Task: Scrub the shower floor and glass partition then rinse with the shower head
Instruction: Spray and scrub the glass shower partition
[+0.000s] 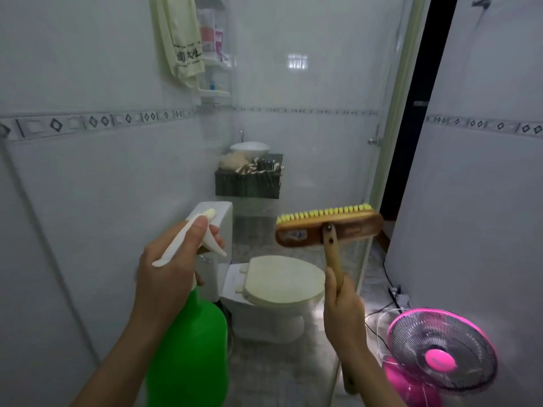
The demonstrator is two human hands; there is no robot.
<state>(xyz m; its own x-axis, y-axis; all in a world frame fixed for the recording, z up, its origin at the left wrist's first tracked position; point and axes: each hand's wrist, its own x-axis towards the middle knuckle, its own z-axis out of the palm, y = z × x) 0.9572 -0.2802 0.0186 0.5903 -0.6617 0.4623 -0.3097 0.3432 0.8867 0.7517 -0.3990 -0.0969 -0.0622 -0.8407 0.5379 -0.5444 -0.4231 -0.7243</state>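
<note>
A: What are the hands doing?

B: The left hand [173, 259] grips the neck of a green spray bottle [191, 348], thumb lying along the top of the cream trigger head [188, 239] and fingers curled round the lever. The bottle stands upright at the lower left.

A: And the other?

B: The right hand [343, 306] is clenched round the wooden handle [333, 259] of a scrub brush [349, 229], the handle's end sticking out below the fist. The brush head is raised above the hand, lying crosswise, its yellow bristles [323, 213] turned up and away from the person.

A: Is it on the glass?

B: It is held up at the glass partition [323, 98]; whether the bristles touch it I cannot tell.

A: What lies beyond?

B: Through the glass, a white toilet [282, 280] with its lid down, a dark basket [248, 183] above it and a white basin [249, 148] behind. A pale towel [179, 39] hangs on the tiled wall. A pink fan [440, 351] stands on the wet floor [279, 377] at the lower right.
</note>
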